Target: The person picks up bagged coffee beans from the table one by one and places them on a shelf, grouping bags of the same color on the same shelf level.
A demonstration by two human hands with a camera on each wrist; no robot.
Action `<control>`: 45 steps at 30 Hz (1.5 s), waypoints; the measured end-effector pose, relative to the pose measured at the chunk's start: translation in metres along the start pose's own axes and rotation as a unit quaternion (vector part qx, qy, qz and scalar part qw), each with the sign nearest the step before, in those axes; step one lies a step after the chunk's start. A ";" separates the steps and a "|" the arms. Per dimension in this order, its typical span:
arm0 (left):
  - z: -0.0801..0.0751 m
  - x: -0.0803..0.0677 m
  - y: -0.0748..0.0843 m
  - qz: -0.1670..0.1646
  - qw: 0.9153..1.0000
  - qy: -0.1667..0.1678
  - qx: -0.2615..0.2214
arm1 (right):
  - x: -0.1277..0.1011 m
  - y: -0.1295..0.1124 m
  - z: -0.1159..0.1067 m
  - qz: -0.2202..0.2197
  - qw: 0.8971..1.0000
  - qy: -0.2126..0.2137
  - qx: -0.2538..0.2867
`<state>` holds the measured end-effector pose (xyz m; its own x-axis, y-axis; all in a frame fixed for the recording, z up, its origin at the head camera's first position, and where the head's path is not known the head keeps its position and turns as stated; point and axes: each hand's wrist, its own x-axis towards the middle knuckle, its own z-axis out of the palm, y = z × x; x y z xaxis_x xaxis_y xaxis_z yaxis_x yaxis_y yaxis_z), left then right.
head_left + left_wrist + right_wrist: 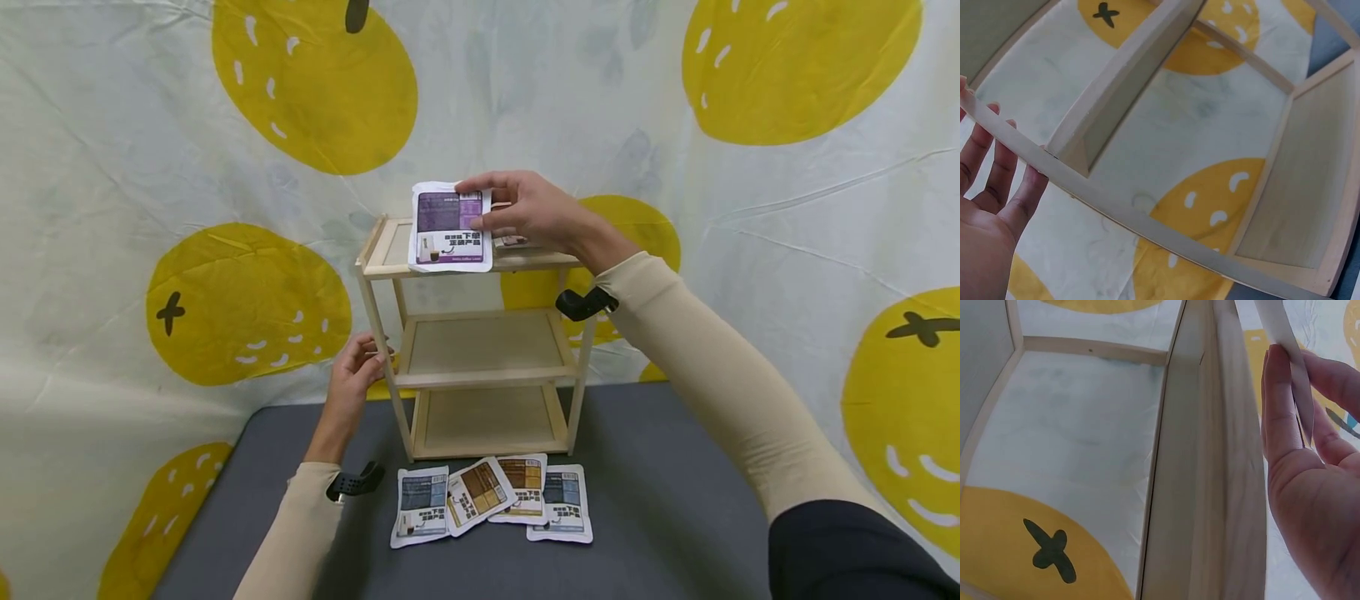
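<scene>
Head view shows the right hand [528,208] pinching a purple packet [450,225] by its right edge between thumb and fingers, the packet upright at the front of the top shelf [387,252]. Another packet [512,242] lies on that shelf, mostly hidden behind the hand. Lower down, the left hand [352,375] is beside the wooden rack [486,378]; its fingers are loosely bent and parted, and the left wrist view shows fingertips touching a post [1104,195]. On the dark mat [660,500] before the rack lie four packets in a row: a blue packet [420,504], two brown ones, one [480,496] turned askew, the other [528,477] partly under it, and a second blue packet [564,504] at the right end.
</scene>
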<state>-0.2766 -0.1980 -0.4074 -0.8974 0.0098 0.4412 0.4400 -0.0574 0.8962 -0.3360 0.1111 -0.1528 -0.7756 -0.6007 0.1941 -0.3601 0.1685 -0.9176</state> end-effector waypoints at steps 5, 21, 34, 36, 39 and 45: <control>0.000 -0.001 0.003 0.003 1.000 -0.001 0.006 | 0.009 -0.001 -0.002 0.011 1.000 0.004 0.001; 0.004 0.000 0.004 0.002 1.000 0.004 0.008 | 0.023 -0.003 -0.005 0.083 0.996 0.020 0.033; 0.005 -0.002 0.004 -0.003 1.000 0.002 0.003 | 0.026 0.000 -0.001 0.103 0.992 0.059 -0.035; 0.005 -0.002 0.003 -0.004 1.000 0.002 0.001 | 0.025 0.000 -0.002 0.101 0.992 0.062 -0.048; 0.005 -0.001 0.003 -0.002 1.000 0.001 0.004 | 0.024 -0.002 -0.003 0.098 0.990 0.073 -0.072; 0.005 -0.002 0.003 0.000 1.000 -0.003 0.008 | 0.014 -0.007 -0.007 0.098 0.981 0.095 -0.141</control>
<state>-0.2735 -0.1927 -0.4050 -0.8971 0.0157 0.4414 0.4405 -0.0412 0.8968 -0.3485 0.1071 -0.1407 -0.9168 -0.3840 0.1100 -0.3039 0.4919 -0.8159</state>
